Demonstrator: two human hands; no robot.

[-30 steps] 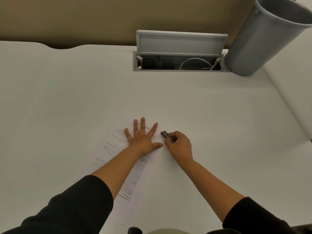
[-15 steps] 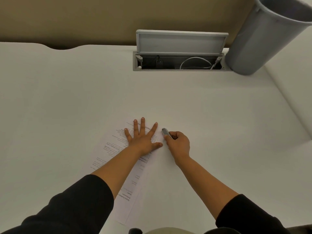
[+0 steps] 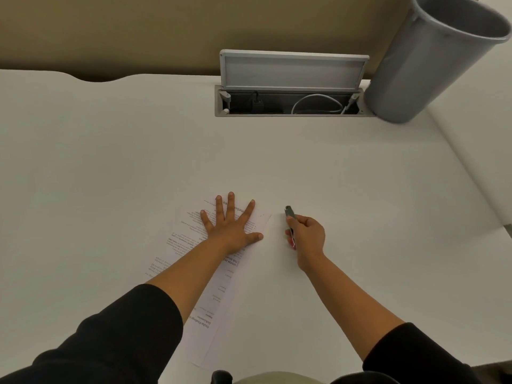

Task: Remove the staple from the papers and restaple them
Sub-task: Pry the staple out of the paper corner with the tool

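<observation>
Now, step: we judged we were in the staple-pulling stage, with restapling not yet begun.
Papers: the papers (image 3: 194,273) lay slanted across the lower middle of the frame, top end near centre, on the white desk (image 3: 110,162).
Left hand: our left hand (image 3: 231,227) lay flat on the top of the sheets, fingers spread wide and straight, thumb out toward the right edge of the page.
Right hand: our right hand (image 3: 306,235) sat just right of centre, fingers curled round a slim metal staple remover (image 3: 289,214), its tip pointing up-frame and clear of the page.
Gap: the tool tip stood just beside the papers' top right corner, not touching it.
Staple: we could not tell whether it was out; that corner was too small and pale to read.
How to do it well: we reckoned the flat palm should stay close to the corner so the sheets cannot lift, and the tip should slide low under the staple's crown, levering gently instead of yanking.
Risk: we thought a steep angle could tear the corner.
Stapler: none showed in frame.
Background: a grey bin (image 3: 432,59) stood at upper right, beside an open cable tray (image 3: 288,103) at upper centre.
</observation>
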